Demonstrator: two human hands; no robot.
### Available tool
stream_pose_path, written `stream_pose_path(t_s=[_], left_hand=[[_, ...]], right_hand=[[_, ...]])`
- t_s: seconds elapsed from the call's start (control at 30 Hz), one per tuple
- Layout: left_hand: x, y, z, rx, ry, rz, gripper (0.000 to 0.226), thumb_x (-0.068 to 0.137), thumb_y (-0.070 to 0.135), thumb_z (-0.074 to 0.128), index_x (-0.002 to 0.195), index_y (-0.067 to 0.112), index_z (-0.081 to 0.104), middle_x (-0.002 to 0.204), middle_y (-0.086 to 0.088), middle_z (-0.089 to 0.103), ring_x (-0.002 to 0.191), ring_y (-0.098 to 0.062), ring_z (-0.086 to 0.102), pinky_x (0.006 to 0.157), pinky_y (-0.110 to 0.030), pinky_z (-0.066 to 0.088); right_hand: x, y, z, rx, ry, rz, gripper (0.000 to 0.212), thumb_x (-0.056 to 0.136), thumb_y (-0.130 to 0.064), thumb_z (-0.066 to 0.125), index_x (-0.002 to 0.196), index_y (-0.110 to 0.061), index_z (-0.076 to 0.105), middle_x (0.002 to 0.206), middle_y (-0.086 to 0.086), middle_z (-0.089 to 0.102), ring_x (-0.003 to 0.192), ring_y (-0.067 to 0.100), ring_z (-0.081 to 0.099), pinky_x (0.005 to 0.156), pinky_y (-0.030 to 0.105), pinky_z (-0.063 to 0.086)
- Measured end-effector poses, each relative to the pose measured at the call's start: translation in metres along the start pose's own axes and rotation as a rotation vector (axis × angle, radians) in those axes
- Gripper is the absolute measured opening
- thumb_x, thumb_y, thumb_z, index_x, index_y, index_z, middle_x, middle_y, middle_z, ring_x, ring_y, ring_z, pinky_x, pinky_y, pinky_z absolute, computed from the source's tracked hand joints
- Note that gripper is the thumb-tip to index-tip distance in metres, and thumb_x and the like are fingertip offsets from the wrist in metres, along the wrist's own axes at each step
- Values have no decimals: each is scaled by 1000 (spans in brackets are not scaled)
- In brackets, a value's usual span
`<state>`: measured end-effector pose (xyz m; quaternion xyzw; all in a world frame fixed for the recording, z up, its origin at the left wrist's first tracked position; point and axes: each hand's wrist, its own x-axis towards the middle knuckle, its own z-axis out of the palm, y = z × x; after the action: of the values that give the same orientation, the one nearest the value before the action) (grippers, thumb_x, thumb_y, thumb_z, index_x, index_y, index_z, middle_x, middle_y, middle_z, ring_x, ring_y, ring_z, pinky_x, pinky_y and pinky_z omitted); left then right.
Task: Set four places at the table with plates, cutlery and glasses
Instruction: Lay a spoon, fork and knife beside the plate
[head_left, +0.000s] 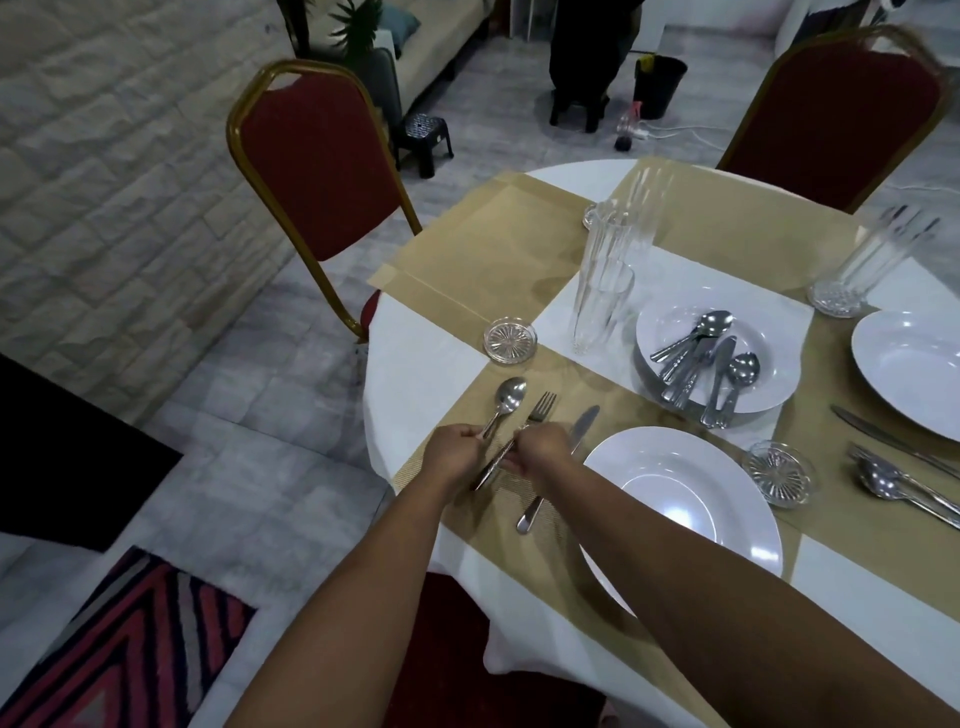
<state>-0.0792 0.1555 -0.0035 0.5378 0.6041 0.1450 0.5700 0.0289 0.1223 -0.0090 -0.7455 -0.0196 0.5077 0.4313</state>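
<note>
Both hands, left hand (457, 452) & right hand (540, 447), pinch spoon (506, 402) & fork (537, 415) handles at 9 o'clock of plate (727, 467); stiff, slick steel, so grip mid-handle.

dim, soft indoor light; edges bowed by wide-angle distortion; slight blur

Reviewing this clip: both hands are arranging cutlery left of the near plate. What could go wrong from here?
1. The left hand and right hand crowd the steel spoon and steel fork; one could knock the other askew.
2. The tall stacked clear glasses stand close by; a reach toward the white plate piled with spare cutlery might tip them.
</note>
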Motion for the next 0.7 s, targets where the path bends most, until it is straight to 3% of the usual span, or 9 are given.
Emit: stream_pose_path(t_s=[0.07,0.13,0.23,0.37,0.43,0.5,0.57,0.7], left_hand=[[7,-1,2,37,18,-10,21,87,7,60,103,11,74,103,-9,73,94,-25,67,79,-29,49],[13,-2,4,78,33,-11,18,85,7,63,100,11,74,105,-10,73,93,-22,66,85,-30,50],[16,-5,3,256,97,93,18,83,12,67,99,15,73,104,-2,73,98,-17,65,90,-27,49],[14,-13,5,327,124,166,13,80,14,69,93,15,73,92,-3,73,91,-18,67,84,-30,53],[14,-14,5,331,122,193,10,79,14,70,88,14,72,88,-3,72,86,-19,67,81,-34,55],[16,-15,4,358,111,217,9,78,14,72,87,13,72,86,-3,72,84,-19,67,79,-34,55],[18,-15,1,343,70,218,11,77,15,74,87,12,74,85,-3,73,84,-18,68,79,-33,55],[21,-16,-12,401,-57,239,13,77,13,75,90,12,75,86,-2,72,82,-13,66,74,-23,51]], right_hand=[[2,-2,5,-23,29,-13,15,93,8,45,89,2,58,89,25,67,60,31,64,55,38,56],[5,-2,6,-74,56,-40,18,93,6,45,102,-2,58,96,24,67,67,34,67,54,38,57],[13,2,4,-114,51,-32,13,91,6,49,87,-5,54,81,17,64,72,31,69,62,40,59],[22,11,2,-216,131,-81,8,87,4,55,83,-2,57,86,22,72,73,35,72,69,48,61],[18,12,-1,-331,140,-127,13,87,-1,58,76,-7,57,83,16,72,75,30,71,73,44,61],[13,11,-5,-419,130,-143,5,85,0,61,84,-4,64,76,10,69,69,24,69,58,28,57],[12,12,-8,-472,140,-150,9,82,2,62,90,1,66,66,8,67,60,20,66,48,21,50],[11,18,-6,-465,145,-200,19,86,-18,62,71,-6,61,58,10,68,56,25,69,67,37,60]])
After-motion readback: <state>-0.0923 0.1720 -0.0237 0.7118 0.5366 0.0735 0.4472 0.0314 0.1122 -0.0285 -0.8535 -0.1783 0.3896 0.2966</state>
